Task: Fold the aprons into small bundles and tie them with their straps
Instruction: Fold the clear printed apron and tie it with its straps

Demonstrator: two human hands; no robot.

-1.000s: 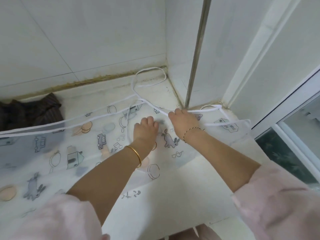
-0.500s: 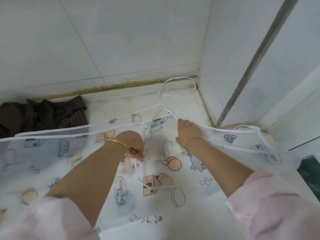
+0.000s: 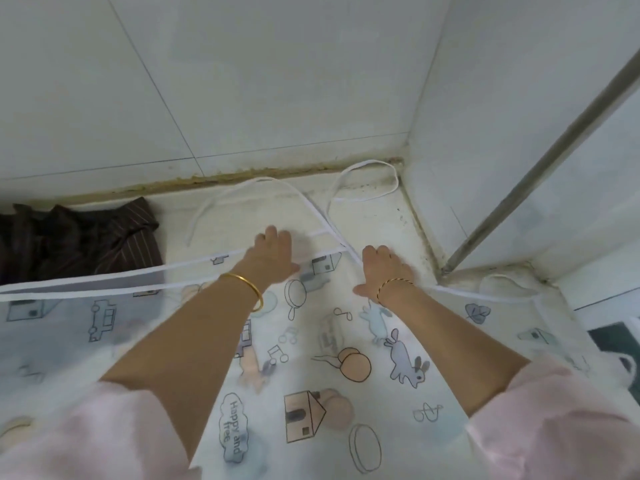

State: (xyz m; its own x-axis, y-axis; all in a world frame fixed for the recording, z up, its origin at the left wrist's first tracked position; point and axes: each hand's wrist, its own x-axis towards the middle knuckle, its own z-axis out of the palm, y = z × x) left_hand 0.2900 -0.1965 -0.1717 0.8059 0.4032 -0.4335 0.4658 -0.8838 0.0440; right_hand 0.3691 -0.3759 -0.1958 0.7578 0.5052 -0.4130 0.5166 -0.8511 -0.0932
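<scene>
With right hand flat, holding nothing, and left hand in an unclear grip, smooth the translucent cartoon-printed plastic apron beneath both outward, clearing white fabric straps beyond them before folding.

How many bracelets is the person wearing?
2: a gold bangle on the left wrist and a thin twisted bracelet on the right wrist. The pink sleeves cover the upper arms, so more could be hidden.
</scene>
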